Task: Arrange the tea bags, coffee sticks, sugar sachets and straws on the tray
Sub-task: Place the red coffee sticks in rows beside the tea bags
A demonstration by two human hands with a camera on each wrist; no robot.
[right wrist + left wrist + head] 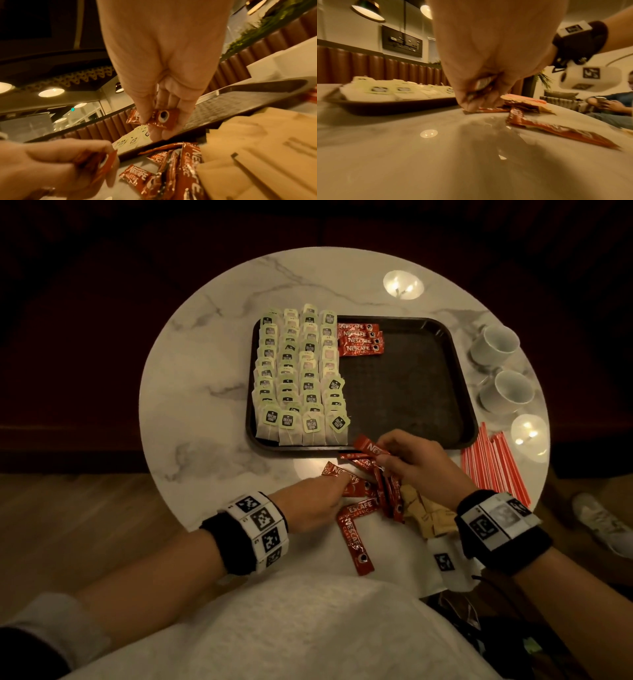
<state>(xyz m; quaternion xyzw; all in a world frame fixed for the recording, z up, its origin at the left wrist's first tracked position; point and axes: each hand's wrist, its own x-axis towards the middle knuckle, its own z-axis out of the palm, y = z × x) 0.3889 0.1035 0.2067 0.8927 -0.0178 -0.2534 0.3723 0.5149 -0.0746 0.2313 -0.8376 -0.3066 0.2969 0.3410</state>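
The right hand [416, 462] pinches a coffee stick [158, 117] over the tray [460, 392] edge (its right half bare); the left hand [313, 503] grips another stick [337, 472] low over the worktop [205, 392].

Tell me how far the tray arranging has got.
Done: tea bags fill the tray's left side, and four coffee sticks lie beside them. In hand: the right hand and left hand each grip another stick. Left: loose sticks, sugar sachets and straws.
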